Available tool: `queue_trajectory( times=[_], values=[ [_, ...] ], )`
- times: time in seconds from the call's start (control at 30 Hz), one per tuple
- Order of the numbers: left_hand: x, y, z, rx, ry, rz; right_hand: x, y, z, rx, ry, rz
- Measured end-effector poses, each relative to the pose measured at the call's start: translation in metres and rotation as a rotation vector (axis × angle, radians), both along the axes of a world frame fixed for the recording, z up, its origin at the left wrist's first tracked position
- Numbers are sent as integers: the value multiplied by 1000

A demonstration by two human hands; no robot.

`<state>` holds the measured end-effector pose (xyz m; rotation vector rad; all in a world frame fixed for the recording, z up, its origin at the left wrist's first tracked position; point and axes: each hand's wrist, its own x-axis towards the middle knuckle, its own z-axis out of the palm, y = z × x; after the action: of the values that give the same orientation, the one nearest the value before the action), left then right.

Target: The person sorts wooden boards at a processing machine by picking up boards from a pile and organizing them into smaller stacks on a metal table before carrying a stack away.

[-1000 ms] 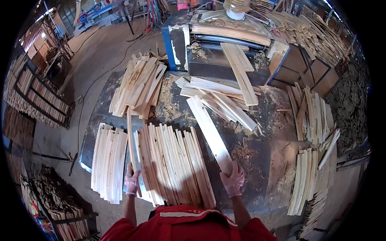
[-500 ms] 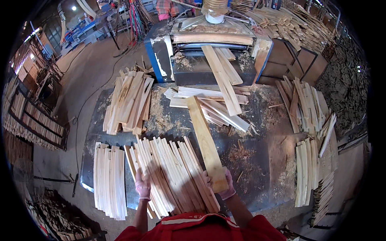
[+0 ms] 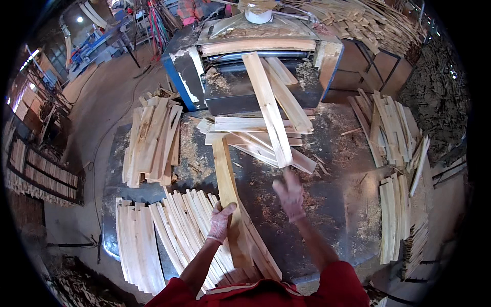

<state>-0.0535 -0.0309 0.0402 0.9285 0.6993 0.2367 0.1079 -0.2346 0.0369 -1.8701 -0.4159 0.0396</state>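
Note:
My left hand [image 3: 220,222], in a pale knit glove, is closed around the edge of a yellowish wooden board [image 3: 224,171]. That board slants over a row of narrow wooden strips [image 3: 181,220] in front of me. My gloved right hand [image 3: 290,198] is slightly blurred, with thumb and fingers apart and nothing seen in it. It is just below the near end of a long pale board [image 3: 268,110], which leans from the machine's opening over a loose pile. A second board [image 3: 289,100] leans beside it on the right.
The boxy woodworking machine [image 3: 261,92] stands at the far side of the table [image 3: 332,204]. Crossed boards [image 3: 250,124] lie before it. Stacked boards lie at left [image 3: 151,135], near left [image 3: 135,240] and right [image 3: 391,215]. Wood shavings [image 3: 286,215] cover parts of the tabletop.
The yellowish board has shifted left over the strips, passing from my right hand's grip to my left. My right hand has let go and moved forward towards the leaning boards. The view has shifted slightly.

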Motion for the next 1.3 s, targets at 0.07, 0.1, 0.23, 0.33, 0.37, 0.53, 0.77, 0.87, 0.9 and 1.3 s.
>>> queue_trajectory(
  times=[0.07,0.1,0.23,0.33,0.37,0.53,0.77,0.87,0.9,1.3],
  values=[
    [-11,9,10,21,8,2,59,28,26,-334,-370,-194],
    [-16,13,8,21,25,0,81,35,11,-460,-551,-268],
    [-39,22,-2,40,66,36,128,57,-62,-646,-31,-118],
    [-48,32,-11,133,49,63,114,50,-86,-486,117,-61],
    [-45,33,-8,164,7,68,105,36,-105,-500,48,-65],
    [-28,55,21,263,-94,76,-17,2,-51,-453,-289,3],
    [64,2,68,87,-337,221,-112,25,4,505,651,474],
    [58,20,68,190,-297,122,-96,48,67,320,154,337],
    [56,22,72,246,-252,75,-72,55,80,265,136,342],
    [-63,45,5,151,-17,104,234,277,243,770,131,285]
  ],
)
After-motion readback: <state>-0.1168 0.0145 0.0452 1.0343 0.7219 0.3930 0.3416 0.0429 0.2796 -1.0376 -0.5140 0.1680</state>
